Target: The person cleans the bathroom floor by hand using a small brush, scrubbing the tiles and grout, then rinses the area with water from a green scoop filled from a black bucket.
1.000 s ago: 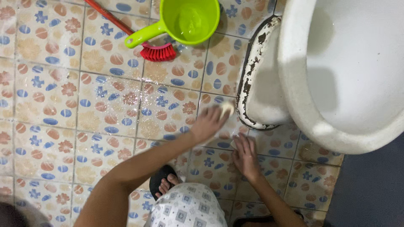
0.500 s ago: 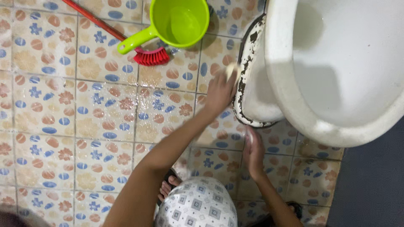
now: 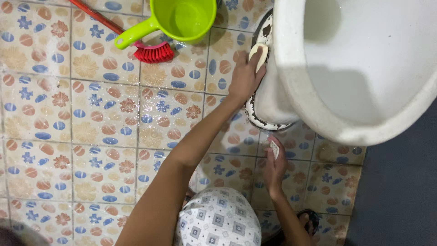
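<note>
Left hand (image 3: 244, 75): stretched out ahead, palm down, its grip pressed flat over a pale pad (image 3: 258, 53).
Pad: held against the stained base (image 3: 255, 116) of the toilet (image 3: 364, 82), near the top of the dark ring where base meets floor (image 3: 91, 114); only its upper end peeks out past the fingertips.
Right hand (image 3: 274, 166): lower and nearer the body, resting on the tiles just below the base; its grip pinches a small pale flat piece (image 3: 274, 149), though what that is I cannot tell.
Pad to grip: right under the left fingers, touching them, wedged between hand and porcelain.
Base: chipped, with brown and black grime along the rim closest to the floor.
Doing it well, I'd say: keep the pad flat to the curve, lean weight through the palm rather than the fingertips, and follow the grimy ring in short strokes so the pad does not slip out sideways.
Nearby: a green dipper (image 3: 182, 18) and a red brush (image 3: 152, 52) lie on the floor well to the left of the hand, touching each other.
Floor: patterned tiles, looking wet and faintly soapy near the base.
</note>
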